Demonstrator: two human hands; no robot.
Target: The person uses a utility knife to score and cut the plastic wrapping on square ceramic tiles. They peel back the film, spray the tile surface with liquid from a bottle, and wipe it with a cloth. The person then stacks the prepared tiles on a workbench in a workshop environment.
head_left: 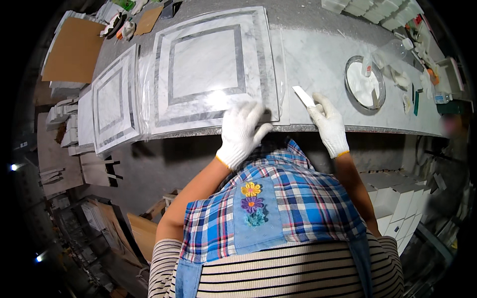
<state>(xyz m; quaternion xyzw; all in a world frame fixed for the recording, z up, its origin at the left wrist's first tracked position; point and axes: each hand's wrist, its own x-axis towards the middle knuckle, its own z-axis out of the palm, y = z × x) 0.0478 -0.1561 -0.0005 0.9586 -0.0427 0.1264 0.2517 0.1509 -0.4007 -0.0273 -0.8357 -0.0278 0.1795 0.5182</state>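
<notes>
Striped top (278, 270), worn by the person, at the lower edge; over it a blue plaid apron (318, 193) with three flower patches.

Left hand (241, 130), white knit glove: over the lower right part of the large framed marble panel (204, 64), thumb apart from the fingers. Whether it presses, wipes or holds anything cannot be told.

Right hand (328, 121), gloved alike: closed around a scraper (303, 96), its pale blade angled up and left above the plain marble slab (315, 57). Contact with the slab uncertain.

Panel: flat on the worktable (298, 17), in front of the person, between a smaller framed panel (113, 107) and the slab. Bowl (355, 101) of white paste (358, 82): on the slab, right of the scraper.

Handling, as judged: blade low and nearly flat, light even strokes along the inlay joints, corners kept off the polish; left palm steadying the panel without overhanging its edge; small loads of paste.

Hard to make out: left fingertips, blurred; palm side, hidden; scraper handle, mostly inside the glove; panel's joints near the bright glare; items at the dark rim, cut off.
</notes>
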